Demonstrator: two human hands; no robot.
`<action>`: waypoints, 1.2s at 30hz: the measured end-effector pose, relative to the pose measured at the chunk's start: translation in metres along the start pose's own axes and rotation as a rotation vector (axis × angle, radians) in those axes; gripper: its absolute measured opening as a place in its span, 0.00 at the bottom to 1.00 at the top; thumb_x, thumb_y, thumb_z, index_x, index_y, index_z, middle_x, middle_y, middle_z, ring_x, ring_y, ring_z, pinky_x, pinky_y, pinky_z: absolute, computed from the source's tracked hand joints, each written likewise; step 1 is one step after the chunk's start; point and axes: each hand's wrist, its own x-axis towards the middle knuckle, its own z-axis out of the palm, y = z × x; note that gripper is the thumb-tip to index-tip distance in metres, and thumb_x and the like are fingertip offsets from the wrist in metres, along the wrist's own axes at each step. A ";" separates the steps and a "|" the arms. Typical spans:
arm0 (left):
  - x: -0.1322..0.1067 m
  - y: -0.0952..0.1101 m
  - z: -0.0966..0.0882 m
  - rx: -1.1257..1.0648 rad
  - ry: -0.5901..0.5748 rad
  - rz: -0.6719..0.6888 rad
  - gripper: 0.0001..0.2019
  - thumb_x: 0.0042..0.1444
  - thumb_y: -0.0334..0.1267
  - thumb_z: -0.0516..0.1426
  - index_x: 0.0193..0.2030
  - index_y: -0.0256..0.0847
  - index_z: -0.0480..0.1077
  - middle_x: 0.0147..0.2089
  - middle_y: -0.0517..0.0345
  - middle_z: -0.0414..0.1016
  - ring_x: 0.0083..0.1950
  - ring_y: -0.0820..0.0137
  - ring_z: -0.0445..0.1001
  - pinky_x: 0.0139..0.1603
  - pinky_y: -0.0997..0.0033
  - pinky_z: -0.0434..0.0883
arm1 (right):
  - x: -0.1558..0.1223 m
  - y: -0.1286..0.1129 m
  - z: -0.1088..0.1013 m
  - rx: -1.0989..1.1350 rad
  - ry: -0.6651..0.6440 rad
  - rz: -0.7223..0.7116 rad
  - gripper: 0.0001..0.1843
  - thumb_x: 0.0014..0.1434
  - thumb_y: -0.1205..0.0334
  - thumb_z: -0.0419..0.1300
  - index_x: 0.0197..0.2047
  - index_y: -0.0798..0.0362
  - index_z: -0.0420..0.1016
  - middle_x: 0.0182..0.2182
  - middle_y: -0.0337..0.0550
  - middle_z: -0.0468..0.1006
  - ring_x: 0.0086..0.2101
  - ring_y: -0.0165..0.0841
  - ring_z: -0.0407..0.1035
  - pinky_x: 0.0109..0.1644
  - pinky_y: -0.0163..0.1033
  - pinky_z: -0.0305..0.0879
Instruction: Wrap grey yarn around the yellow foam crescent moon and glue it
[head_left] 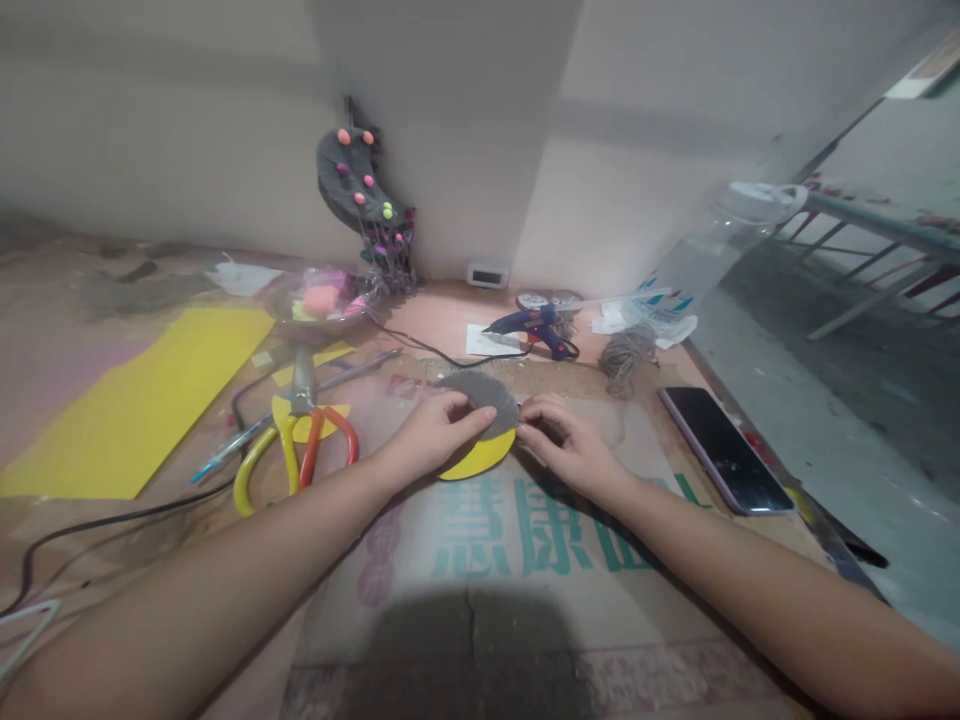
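A grey fuzzy disc (480,392) lies partly over a yellow paper round piece (480,458), whose curved edge shows below it. My left hand (439,430) grips the grey disc from the left, with the thumb flat on top and the fingers behind. My right hand (559,435) is at the disc's right edge, its thumb and fingertips pinched close together there. To the left of my hands lie scissors (300,425) with red and yellow handles, resting on yellow paper scraps.
A blue glue gun (536,325) stands behind my hands, its cord running left. Grey yarn (628,355), a phone (724,450) and a water bottle (712,245) are on the right. Yellow paper (142,400) lies left, near a bowl (322,300). A grey crescent with pompoms (352,180) leans against the wall.
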 end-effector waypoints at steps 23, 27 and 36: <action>0.000 0.001 0.000 0.010 -0.004 0.017 0.20 0.54 0.54 0.55 0.21 0.39 0.64 0.17 0.65 0.62 0.20 0.75 0.59 0.21 0.74 0.54 | 0.001 -0.004 -0.001 0.014 0.001 0.000 0.09 0.65 0.60 0.53 0.33 0.50 0.70 0.33 0.44 0.75 0.38 0.36 0.68 0.45 0.45 0.64; 0.001 0.000 0.000 0.008 -0.003 0.023 0.21 0.54 0.54 0.55 0.21 0.39 0.64 0.17 0.65 0.62 0.20 0.75 0.58 0.21 0.74 0.54 | 0.001 -0.004 -0.002 -0.005 0.001 0.002 0.09 0.65 0.60 0.53 0.33 0.50 0.70 0.33 0.44 0.74 0.37 0.36 0.67 0.45 0.44 0.63; 0.001 0.001 0.000 -0.005 0.014 -0.004 0.21 0.54 0.55 0.55 0.22 0.40 0.62 0.17 0.65 0.62 0.20 0.75 0.59 0.21 0.74 0.54 | 0.003 -0.007 -0.006 -0.093 0.049 -0.028 0.06 0.64 0.59 0.56 0.38 0.50 0.72 0.36 0.44 0.77 0.39 0.37 0.70 0.46 0.44 0.65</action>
